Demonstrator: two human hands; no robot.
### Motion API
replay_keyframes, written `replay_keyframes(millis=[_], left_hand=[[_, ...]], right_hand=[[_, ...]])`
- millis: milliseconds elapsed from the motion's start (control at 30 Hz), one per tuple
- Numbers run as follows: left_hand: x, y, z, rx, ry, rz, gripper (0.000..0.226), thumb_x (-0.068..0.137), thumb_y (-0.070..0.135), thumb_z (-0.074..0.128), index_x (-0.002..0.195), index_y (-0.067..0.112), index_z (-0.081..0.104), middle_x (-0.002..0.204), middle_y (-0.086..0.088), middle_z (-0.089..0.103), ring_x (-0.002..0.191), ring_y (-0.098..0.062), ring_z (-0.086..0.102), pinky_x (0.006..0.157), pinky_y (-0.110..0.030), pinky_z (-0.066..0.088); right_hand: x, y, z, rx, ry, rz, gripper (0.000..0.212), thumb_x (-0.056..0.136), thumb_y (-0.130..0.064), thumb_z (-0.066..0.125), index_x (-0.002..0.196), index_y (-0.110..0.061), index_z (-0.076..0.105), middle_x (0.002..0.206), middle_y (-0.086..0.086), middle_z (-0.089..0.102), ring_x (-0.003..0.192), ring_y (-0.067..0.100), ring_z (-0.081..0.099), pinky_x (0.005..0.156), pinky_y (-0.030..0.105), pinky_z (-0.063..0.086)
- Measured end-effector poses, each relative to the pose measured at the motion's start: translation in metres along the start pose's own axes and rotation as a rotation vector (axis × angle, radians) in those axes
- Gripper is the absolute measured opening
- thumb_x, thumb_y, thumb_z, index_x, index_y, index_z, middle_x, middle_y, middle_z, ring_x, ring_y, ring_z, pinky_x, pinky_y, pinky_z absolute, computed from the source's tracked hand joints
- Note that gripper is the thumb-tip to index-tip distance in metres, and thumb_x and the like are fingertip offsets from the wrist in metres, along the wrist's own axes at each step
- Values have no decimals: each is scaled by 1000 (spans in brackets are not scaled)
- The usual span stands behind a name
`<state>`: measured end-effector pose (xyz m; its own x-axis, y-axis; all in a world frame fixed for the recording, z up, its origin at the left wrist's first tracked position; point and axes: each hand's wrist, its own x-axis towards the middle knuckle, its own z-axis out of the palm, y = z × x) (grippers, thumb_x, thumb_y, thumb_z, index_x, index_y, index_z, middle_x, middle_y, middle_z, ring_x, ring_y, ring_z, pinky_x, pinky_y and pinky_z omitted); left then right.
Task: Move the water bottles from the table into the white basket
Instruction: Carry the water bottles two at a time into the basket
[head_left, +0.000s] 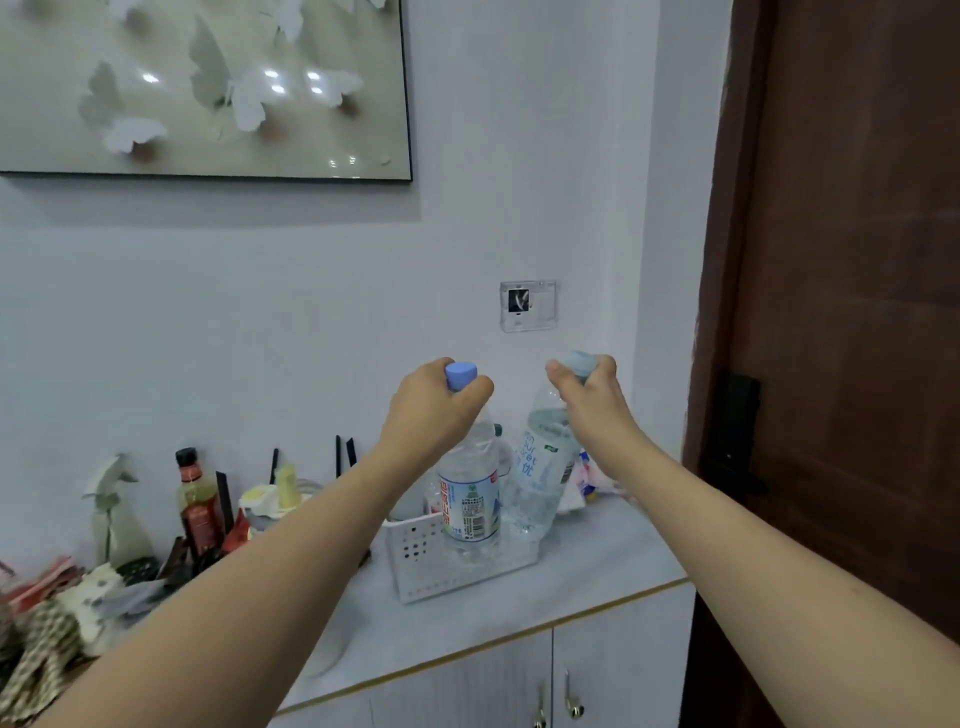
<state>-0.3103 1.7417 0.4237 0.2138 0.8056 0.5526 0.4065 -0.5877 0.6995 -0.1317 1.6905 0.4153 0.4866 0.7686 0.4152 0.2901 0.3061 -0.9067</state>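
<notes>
My left hand (434, 405) grips the neck of a clear water bottle (470, 499) with a blue cap and a white label. The bottle hangs upright, its base in front of the white basket (415, 564) and above its front rim. My right hand (589, 387) grips the pale blue cap of a second clear water bottle (540, 467) with blue lettering. This one tilts, its base toward the basket's right side. The perforated white basket stands on the grey cabinet top (597, 566). What lies inside the basket is mostly hidden.
Left of the basket stand a dark sauce bottle (197, 499), a spray bottle (111, 514), cups and patterned cloth (47, 639). Small packets (587, 478) lie behind the right bottle. A brown door (852, 312) rises at the right. The cabinet's gold-trimmed front edge (519, 636) runs below.
</notes>
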Motion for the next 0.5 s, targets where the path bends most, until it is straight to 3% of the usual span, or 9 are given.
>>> replay_keyframes(millis=[200,267,367,500], left_hand=[[82,-28,16,14,-57,-116,31,75,40,63,67,16,47,56,4,43,50,-16,38,50,-29,36],[102,-41,22,46,-101,-125,34,78,42,68,69,13,51,58,1,47,52,-18,42,52,-32,41],[126,-62,36,102,-166,-126,40,79,44,71,77,7,56,64,-4,51,57,-20,47,56,-34,45],[148,-98,61,177,-264,-134,39,77,46,74,78,11,57,69,-2,56,59,-19,52,56,-33,47]], right_hand=[[94,27,26,-85,-20,-33,43,97,-40,50,125,-11,36,119,8,50,108,24,51,90,39,47],[116,42,35,-68,-45,-40,44,96,-39,52,127,-12,39,111,2,53,101,20,53,83,37,49],[140,69,50,-34,-101,-25,35,95,-36,57,120,-14,47,96,-8,53,81,7,54,63,23,43],[162,112,68,11,-175,23,24,91,-31,65,108,-16,56,96,-3,61,81,7,57,65,20,46]])
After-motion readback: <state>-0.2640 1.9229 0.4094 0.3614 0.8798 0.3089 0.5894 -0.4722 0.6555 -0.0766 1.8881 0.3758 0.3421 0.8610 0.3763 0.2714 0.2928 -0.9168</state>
